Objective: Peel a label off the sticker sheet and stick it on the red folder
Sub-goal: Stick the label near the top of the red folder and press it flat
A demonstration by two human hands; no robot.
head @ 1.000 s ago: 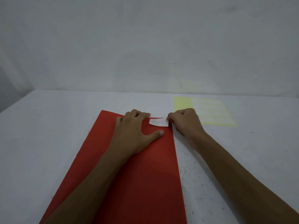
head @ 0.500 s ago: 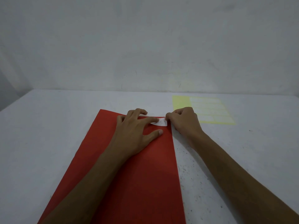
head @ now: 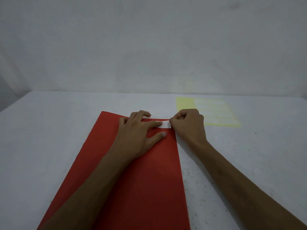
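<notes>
The red folder (head: 149,171) lies flat on the white table, running from the near edge toward the middle. A small white label (head: 166,125) with handwriting sits at the folder's far right corner. My left hand (head: 137,135) rests spread on the folder, its index finger pressing on the label's left part and covering it. My right hand (head: 187,125) is curled, pinching the label's right end between thumb and fingertip. The yellow sticker sheet (head: 212,112) lies on the table behind my right hand, partly hidden by it.
A plain grey wall (head: 149,47) rises at the table's far edge. The white table (head: 49,138) shows dark specks to the right of the folder.
My left index finger has slid right over the label, covering more of its writing. My right hand stays pinched on the label's right end. The folder has not moved.
</notes>
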